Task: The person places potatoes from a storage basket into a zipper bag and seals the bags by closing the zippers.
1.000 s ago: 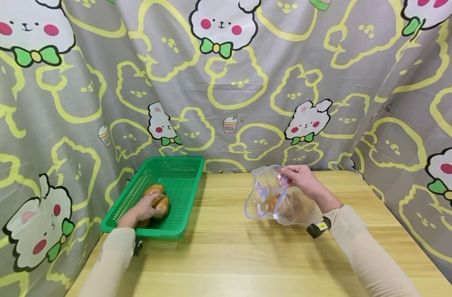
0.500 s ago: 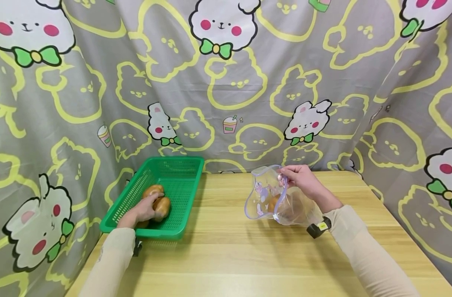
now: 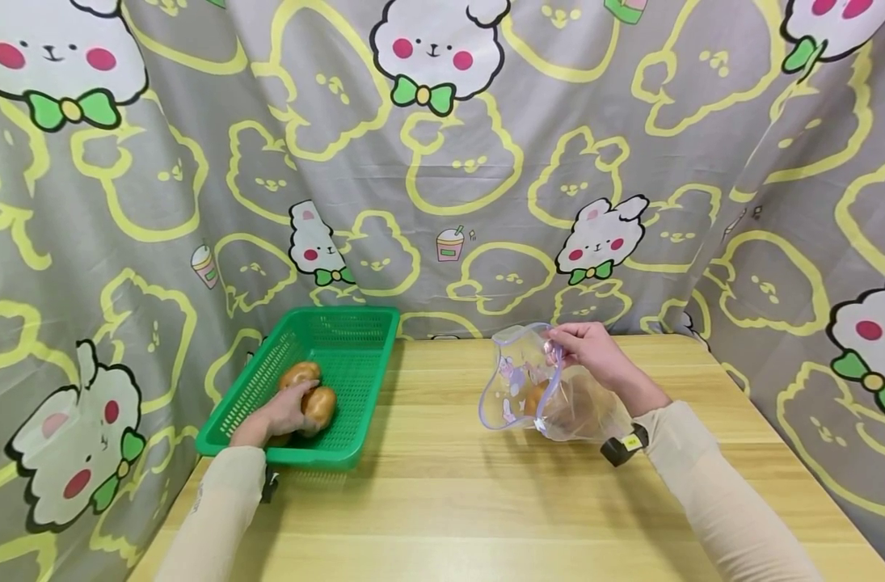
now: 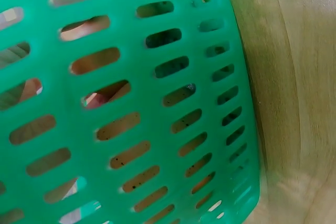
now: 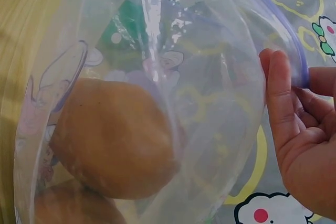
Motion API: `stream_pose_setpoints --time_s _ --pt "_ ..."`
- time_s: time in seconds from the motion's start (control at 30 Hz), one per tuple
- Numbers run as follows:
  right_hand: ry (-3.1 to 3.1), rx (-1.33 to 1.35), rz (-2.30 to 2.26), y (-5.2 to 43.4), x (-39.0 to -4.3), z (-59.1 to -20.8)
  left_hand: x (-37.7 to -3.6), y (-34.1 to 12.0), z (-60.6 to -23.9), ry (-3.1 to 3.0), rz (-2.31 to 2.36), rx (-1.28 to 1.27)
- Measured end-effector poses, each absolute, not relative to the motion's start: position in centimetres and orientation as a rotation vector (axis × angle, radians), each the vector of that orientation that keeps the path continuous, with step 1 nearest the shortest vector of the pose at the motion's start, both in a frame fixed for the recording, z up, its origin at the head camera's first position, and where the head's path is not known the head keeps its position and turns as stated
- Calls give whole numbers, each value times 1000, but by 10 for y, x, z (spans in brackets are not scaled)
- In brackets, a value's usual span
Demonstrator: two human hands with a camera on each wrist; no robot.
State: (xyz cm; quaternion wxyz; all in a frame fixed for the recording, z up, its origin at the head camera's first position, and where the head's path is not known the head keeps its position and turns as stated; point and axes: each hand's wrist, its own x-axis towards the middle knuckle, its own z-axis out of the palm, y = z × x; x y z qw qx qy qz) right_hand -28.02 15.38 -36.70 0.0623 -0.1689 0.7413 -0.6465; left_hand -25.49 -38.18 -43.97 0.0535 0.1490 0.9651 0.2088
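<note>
In the head view my left hand [image 3: 285, 411] is down inside the green basket [image 3: 365, 388], its fingers and thumb around the left side of a brown potato [image 3: 320, 408]. Behind it lies another potato [image 3: 300, 373], and part of one more shows under the hand. The left wrist view is mostly the slotted basket wall [image 4: 131, 98], with speckled potato skin behind the slots. My right hand [image 3: 583, 346] pinches the purple-edged rim of a clear zip bag [image 3: 515, 380] and holds its mouth open toward the left. Potatoes [image 5: 115, 140] sit inside the bag.
The wooden table [image 3: 427, 501] carries basket and bag, the basket at left and the bag at right. A grey cartoon-print curtain [image 3: 471, 162] hangs close behind the table and along both sides.
The potato at my left fingers has turned and shifted slightly to the right, with the hand staying almost in place. My right hand and the bag have hardly moved.
</note>
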Motion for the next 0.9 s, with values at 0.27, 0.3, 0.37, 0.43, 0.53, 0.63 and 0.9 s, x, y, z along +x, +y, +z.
stream_pose_setpoints --time_s 0.27,0.3,0.37,0.43,0.53,0.63,0.9 --pt "2237 -500 -1956 154 -279 -366 -259 -385 -442 3062 745 529" --pt "2237 -499 -1955 153 -279 -366 -259 -385 -442 3070 771 526" --pt "2236 -501 -1954 154 -279 -366 -258 -385 -441 3065 840 502" --pt "2231 -502 -1958 154 -280 -367 -256 -385 -438 3045 914 481" --pt "2225 -502 -1961 154 -281 -368 -252 -383 -432 2997 1020 455" --pt "2229 -501 -1955 154 -281 -369 -247 -382 -425 2933 1116 434" --pt "2236 -507 -1946 155 -282 -368 -235 -375 -397 2846 1247 360"
